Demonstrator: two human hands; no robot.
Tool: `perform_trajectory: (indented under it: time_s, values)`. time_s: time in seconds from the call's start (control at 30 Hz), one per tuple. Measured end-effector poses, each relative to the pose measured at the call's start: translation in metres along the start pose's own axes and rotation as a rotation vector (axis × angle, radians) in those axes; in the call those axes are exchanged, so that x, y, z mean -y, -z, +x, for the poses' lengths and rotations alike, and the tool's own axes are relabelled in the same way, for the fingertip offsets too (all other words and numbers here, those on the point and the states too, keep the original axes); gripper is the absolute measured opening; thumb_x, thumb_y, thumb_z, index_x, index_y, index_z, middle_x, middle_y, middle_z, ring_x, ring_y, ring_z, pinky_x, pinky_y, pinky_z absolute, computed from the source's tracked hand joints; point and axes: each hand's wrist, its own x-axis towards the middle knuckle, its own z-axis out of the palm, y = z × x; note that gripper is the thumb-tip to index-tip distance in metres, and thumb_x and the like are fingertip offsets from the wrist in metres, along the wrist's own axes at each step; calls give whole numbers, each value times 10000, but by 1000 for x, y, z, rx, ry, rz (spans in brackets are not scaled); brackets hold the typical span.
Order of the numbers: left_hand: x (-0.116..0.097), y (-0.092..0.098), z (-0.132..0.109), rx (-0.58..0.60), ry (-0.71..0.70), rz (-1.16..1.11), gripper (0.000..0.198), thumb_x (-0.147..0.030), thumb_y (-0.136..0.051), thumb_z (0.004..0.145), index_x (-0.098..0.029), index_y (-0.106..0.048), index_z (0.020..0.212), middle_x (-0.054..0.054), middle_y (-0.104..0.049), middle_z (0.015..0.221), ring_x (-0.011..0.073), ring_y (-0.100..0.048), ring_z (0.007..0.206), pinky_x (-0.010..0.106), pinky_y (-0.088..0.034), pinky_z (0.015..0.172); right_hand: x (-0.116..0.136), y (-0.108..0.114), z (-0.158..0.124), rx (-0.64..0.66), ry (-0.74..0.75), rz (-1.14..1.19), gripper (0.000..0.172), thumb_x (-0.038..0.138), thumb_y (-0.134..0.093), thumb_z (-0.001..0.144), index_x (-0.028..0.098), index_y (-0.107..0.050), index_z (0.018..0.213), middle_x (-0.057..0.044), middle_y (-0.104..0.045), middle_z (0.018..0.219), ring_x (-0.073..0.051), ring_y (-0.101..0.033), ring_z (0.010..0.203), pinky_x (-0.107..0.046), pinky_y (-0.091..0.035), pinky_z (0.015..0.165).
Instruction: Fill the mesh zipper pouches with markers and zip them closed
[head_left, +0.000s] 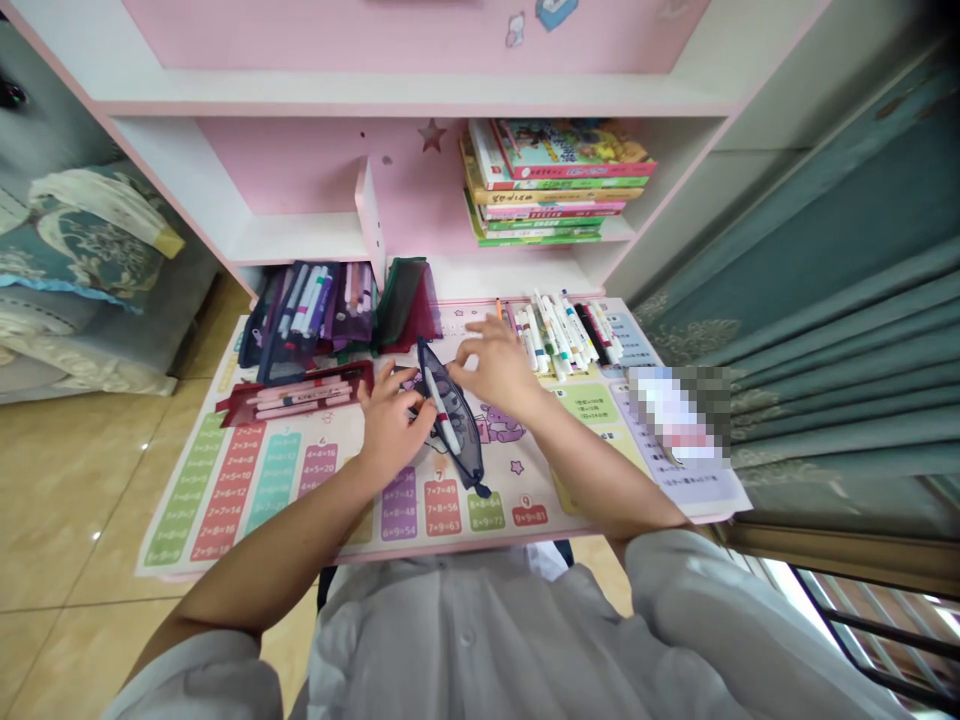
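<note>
A dark blue mesh zip pouch [466,440] lies slanted in the middle of the desk, with a white marker [448,425] in it. My left hand [394,420] holds the pouch's left edge, its thumb against the mesh near the marker. On the other side, my right hand [499,365] pinches the upper right edge between thumb and forefinger, the other fingers raised. Left of my left hand lies a red mesh pouch [300,395] with several pinkish pens inside. Beyond my right hand is a pile of loose white markers [559,335].
Several filled mesh pouches [300,310] are heaped at the back left, beside green and red pouches [405,305]. A stack of books [555,190] stands on the shelf. A printed times-table mat [442,510] covers the desk [360,553]. A curtain [840,330] hangs at right.
</note>
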Motion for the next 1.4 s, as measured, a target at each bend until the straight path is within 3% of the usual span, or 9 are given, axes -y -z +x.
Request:
perform_trajectory:
  time_s: [0.13, 0.2, 0.3, 0.43, 0.53, 0.77, 1.0, 1.2, 1.4]
  values:
    - [0, 1, -1, -17, -9, -7, 267, -270, -589, 831, -208, -603, 572, 44, -696, 1252, 349, -458, 1389, 727, -200, 1146, -42, -7, 32, -182, -265, -88, 235, 248, -560, 843, 176, -746, 966, -136, -486, 1493, -398, -240, 1479, -652, -280, 1115]
    - [0, 1, -1, -23, -19, -6, 276, -268, -588, 834, -207, -596, 565, 47, -698, 1248, 344, -463, 1386, 724, -204, 1145, -64, -17, 46, -137, -388, -139, 292, 182, -545, 826, 165, -734, 1049, -148, -476, 1495, -399, -256, 1468, -655, -287, 1101]
    - [0, 1, 0, -26, -34, -2, 278, -271, -589, 839, -208, -594, 568, 54, -700, 1248, 338, -466, 1386, 719, -213, 1143, -87, -31, 60, -95, -470, -203, 366, 255, -543, 849, 142, -695, 1162, -184, -476, 1477, -419, -210, 1474, -678, -279, 1081]
    - [0, 1, 0, -20, -30, 1, 262, -270, -594, 837, -212, -606, 582, 55, -699, 1248, 338, -463, 1388, 720, -219, 1140, -95, -43, 65, -50, -478, -224, 466, 414, -567, 858, 133, -666, 1216, -200, -427, 1505, -425, -171, 1479, -671, -260, 1091]
    - [0, 1, 0, -12, -20, 2, 261, -269, -596, 836, -214, -603, 580, 52, -697, 1248, 338, -459, 1391, 718, -218, 1144, -90, -48, 65, -22, -455, -249, 480, 438, -550, 878, 127, -658, 1227, -208, -378, 1543, -419, -121, 1496, -666, -232, 1105]
    - [0, 1, 0, -2, -14, -2, 271, -270, -594, 835, -213, -598, 570, 53, -694, 1254, 339, -454, 1394, 713, -202, 1155, -83, -51, 63, -45, -412, -251, 386, 241, -530, 849, 93, -688, 1168, -192, -388, 1551, -395, -101, 1513, -644, -246, 1119]
    - [0, 2, 0, -1, -16, 5, 269, -270, -591, 844, -220, -605, 580, 56, -693, 1259, 335, -450, 1396, 712, -202, 1152, -42, -4, 33, -106, -272, -87, 238, 297, -590, 786, 153, -756, 878, -154, -445, 1531, -404, -174, 1508, -697, -257, 1115]
    - [-2, 2, 0, 16, 5, 5, 243, -273, -587, 836, -219, -627, 602, 56, -687, 1273, 346, -451, 1394, 712, -211, 1145, 5, 45, -27, 160, 36, 16, 162, 286, -633, 750, 210, -708, 628, -72, -517, 1495, -368, -259, 1495, -616, -273, 1158]
    - [-1, 2, 1, 18, 3, 6, 240, -291, -573, 834, -214, -630, 614, 62, -683, 1282, 350, -433, 1408, 706, -214, 1145, 16, 44, -39, 320, 161, -82, 173, 290, -626, 762, 208, -731, 651, -114, -579, 1410, -400, -231, 1495, -667, -250, 1143]
